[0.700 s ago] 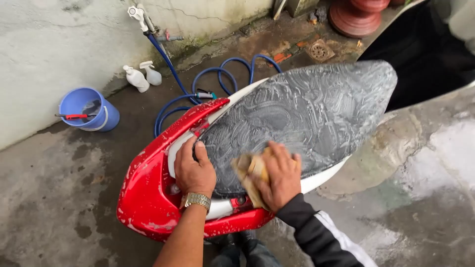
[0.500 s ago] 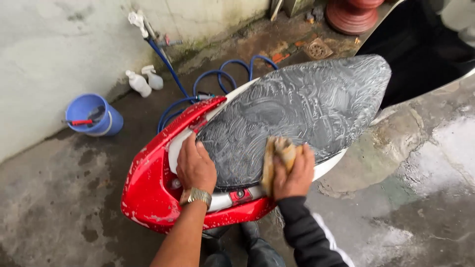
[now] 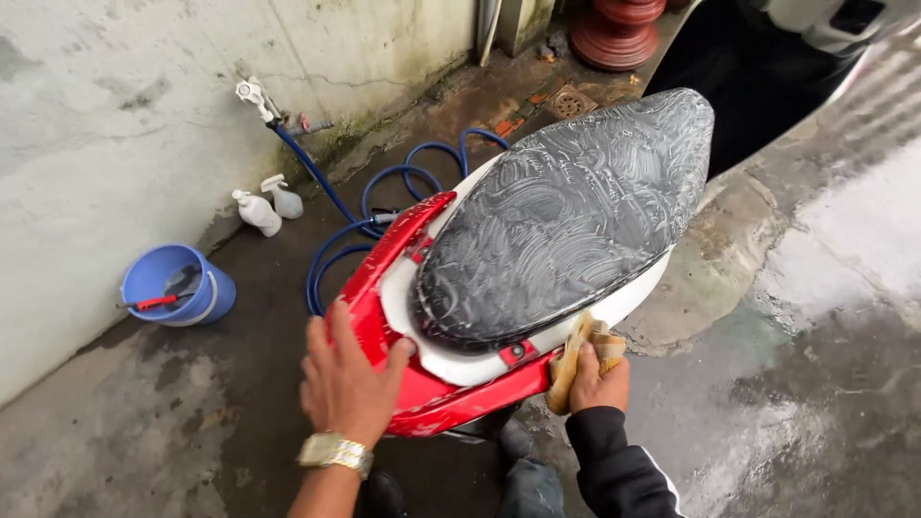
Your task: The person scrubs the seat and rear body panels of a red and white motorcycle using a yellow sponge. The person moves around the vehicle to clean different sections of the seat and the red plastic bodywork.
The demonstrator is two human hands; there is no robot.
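A red and white scooter's rear end fills the middle of the head view, its black seat point(image 3: 566, 216) covered in soapy swirls. My left hand point(image 3: 343, 379), with a metal watch at the wrist, lies flat on the red tail panel point(image 3: 432, 403) at the rear left. My right hand point(image 3: 597, 384), in a black sleeve with a white stripe, grips a yellow-brown cloth point(image 3: 580, 350) pressed against the white side trim point(image 3: 614, 307) under the seat's right rear edge.
A blue hose point(image 3: 384, 192) runs from a wall tap point(image 3: 254, 94) and coils on the wet concrete left of the scooter. Two spray bottles point(image 3: 269, 206) and a blue bucket point(image 3: 177, 288) stand by the wall. Red pots point(image 3: 619, 34) sit at the back.
My right hand slid the cloth off the seat top, down and right onto the side trim. My left hand shifted from the seat's rear edge down onto the red tail panel.
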